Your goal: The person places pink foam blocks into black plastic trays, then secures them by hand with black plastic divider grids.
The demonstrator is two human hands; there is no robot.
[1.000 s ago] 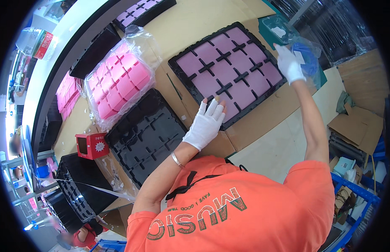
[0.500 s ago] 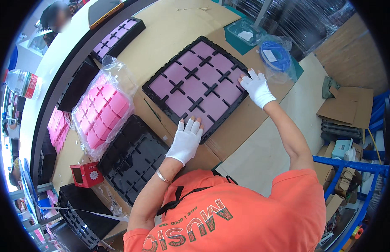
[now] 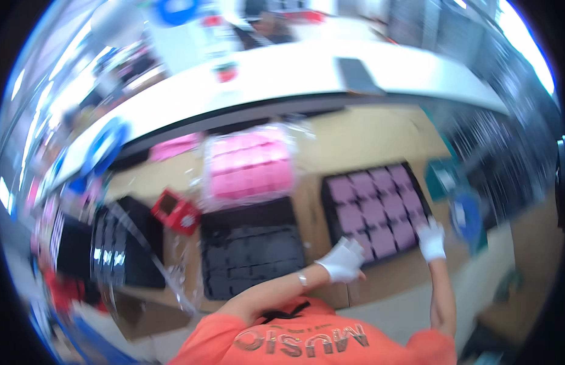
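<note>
A black plastic tray (image 3: 328, 214) with pink-purple pads in its compartments lies on the cardboard-covered table, right of centre. My left hand (image 3: 343, 260), in a white glove with bare fingertips, is at the tray's near left corner; its fingers look stretched out, though blurred. On the tray's right edge rests my right hand (image 3: 432, 239), gloved alike, fingers spread. Neither hand appears to hold anything. Left of the filled tray lies a black tray (image 3: 252, 258) without pads. Behind it sits a stack of bright pink pads (image 3: 251, 164) in a clear plastic bag.
A red box (image 3: 176, 212) and black trays (image 3: 127, 243) stand at the left. A white ledge (image 3: 282, 76) runs along the back, with a phone (image 3: 357, 75) on it. To the right lie a blue coil in plastic (image 3: 466, 218) and a green sheet (image 3: 441, 177).
The view has swung left and up, blurring the picture and showing more of the ledge and left side. My hands remain at the filled tray's edges.
</note>
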